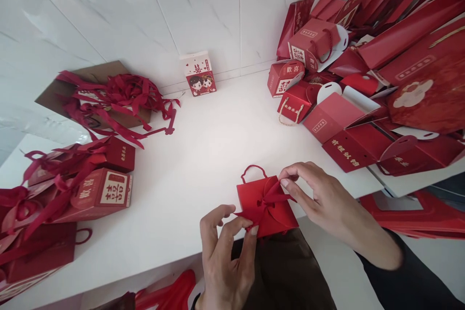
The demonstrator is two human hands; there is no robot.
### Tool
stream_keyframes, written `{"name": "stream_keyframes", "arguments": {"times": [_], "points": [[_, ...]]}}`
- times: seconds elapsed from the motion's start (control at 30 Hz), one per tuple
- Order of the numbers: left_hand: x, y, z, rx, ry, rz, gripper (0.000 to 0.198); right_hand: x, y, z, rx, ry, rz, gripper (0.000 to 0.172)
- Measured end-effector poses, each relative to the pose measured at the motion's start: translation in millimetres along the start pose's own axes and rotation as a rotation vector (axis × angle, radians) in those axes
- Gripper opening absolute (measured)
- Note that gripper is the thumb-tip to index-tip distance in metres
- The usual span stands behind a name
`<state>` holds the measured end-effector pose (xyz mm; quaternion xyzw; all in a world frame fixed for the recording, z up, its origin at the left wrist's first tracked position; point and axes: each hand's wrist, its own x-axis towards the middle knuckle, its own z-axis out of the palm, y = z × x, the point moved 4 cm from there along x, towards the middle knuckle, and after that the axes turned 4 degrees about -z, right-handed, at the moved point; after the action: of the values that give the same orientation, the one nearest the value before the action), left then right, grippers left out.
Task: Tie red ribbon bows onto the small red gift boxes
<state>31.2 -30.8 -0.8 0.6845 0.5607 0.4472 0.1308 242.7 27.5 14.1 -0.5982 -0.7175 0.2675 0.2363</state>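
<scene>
A small red gift box [286,218] sits at the front edge of the white table, with a cord handle [254,167] standing up at its back. Across its top lies a red ribbon [271,198], crossed or knotted over the middle. My left hand [228,247] pinches one end of the ribbon at the box's near left. At the far right corner, my right hand [312,186] holds the other end between thumb and forefinger. Whether the knot is tight I cannot tell.
Ribboned red boxes [98,193] stand at the left, behind them an open brown carton [112,69] of red ribbons [127,94]. A small box with cartoon figures [201,82] stands by the tiled wall. Many red boxes and bags [337,111] are piled at the right.
</scene>
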Motion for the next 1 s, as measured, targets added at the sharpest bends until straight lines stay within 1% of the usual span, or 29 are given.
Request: {"name": "stream_keyframes", "arguments": {"times": [0.27,0.43,0.6,0.7,0.8,0.87,0.93,1.0], "points": [[-10.3,-2.2,-2.8,-0.079,-0.03,-0.143,0.016,0.9,5.8,3.3,-0.02,0.02,0.02,0.025],[-11.8,-3.7,-2.9,-0.127,-0.024,-0.206,0.014,3.5,2.8,4.8,-0.018,0.051,-0.022,0.025],[-13.0,-6.8,-5.7,-0.194,0.01,-0.27,0.012,2.6,0.0,7.3,-0.003,0.055,-0.001,0.028],[-13.8,-7.9,-7.3,-0.202,0.015,-0.304,0.012,2.9,-1.6,9.8,0.014,0.06,-0.014,0.029],[-14.8,-8.1,-9.3,-0.246,0.034,-0.36,0.01,4.3,-0.9,11.0,0.04,0.045,0.004,0.03],[-15.9,-9.1,-12.3,-0.297,0.08,-0.41,0.012,3.3,-1.0,6.5,0.061,0.08,0.043,0.025],[-17.0,-11.8,-16.5,-0.34,0.127,-0.453,0.014,-3.0,-3.5,-2.8,0.088,0.167,0.079,0.023],[-16.8,-15.4,-20.7,-0.359,0.117,-0.455,0.016,-17.3,-7.5,-12.6,0.1,0.262,0.088,0.023]]}}
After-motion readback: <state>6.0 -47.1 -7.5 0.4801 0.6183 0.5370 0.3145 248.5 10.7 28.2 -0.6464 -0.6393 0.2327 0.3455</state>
